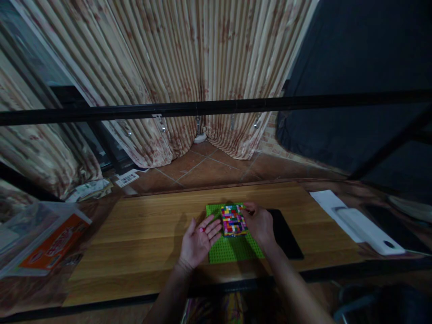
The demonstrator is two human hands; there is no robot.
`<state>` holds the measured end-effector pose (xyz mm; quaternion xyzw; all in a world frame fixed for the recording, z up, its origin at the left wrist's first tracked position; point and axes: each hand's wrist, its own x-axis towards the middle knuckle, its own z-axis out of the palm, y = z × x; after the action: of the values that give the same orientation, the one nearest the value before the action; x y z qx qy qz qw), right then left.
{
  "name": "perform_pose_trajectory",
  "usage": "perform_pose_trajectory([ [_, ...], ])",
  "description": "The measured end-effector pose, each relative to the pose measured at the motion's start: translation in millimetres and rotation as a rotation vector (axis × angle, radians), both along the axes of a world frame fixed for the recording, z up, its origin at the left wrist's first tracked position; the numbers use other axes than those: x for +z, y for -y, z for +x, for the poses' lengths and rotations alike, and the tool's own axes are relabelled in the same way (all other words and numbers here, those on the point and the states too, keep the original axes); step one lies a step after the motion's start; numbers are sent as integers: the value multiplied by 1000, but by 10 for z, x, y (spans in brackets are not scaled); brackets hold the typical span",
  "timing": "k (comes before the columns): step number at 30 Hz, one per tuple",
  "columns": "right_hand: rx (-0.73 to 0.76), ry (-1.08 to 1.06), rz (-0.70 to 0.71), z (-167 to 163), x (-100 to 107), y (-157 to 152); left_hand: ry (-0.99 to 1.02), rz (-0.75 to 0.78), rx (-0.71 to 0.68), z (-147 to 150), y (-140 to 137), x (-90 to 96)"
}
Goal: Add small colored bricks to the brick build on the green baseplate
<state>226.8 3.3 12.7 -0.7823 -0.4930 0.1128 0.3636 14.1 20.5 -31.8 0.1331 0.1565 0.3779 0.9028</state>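
My left hand (197,243) is palm up with its fingers stretched out, and a few tiny pink and red toy bricks (202,229) rest on the fingers. Beside it, a multicoloured block of building bricks (232,220) stands on a green studded baseplate (225,250). My right hand (259,222) is at the block's right upper edge. Its thumb and fingers are drawn together there; whatever lies between the fingertips is hidden.
A black flat panel (286,235) lies right of the baseplate on the wooden table (148,238). Farther right are a white device (369,231) and a white sheet (329,202). A clear plastic box (37,265) with an orange label stands left. A black bar (216,107) crosses before the curtains.
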Motion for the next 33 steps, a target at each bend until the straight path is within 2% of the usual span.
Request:
perform_pose_trajectory([
  [6,-22,-64,23,13,15,-27,-5,-8,3,7,-2,13],
  [10,-31,-181,73,15,-3,4,-13,-8,5,5,1,16],
  [14,-42,-308,93,28,-53,8,-17,-12,4,5,-2,11],
  [23,-70,-407,132,45,-206,-80,-12,-8,10,4,-2,-6],
  [29,-61,-365,120,51,-157,-65,3,13,-7,8,-8,-12],
  [33,-55,-176,182,-118,-37,57,7,8,-8,11,-8,-24],
])
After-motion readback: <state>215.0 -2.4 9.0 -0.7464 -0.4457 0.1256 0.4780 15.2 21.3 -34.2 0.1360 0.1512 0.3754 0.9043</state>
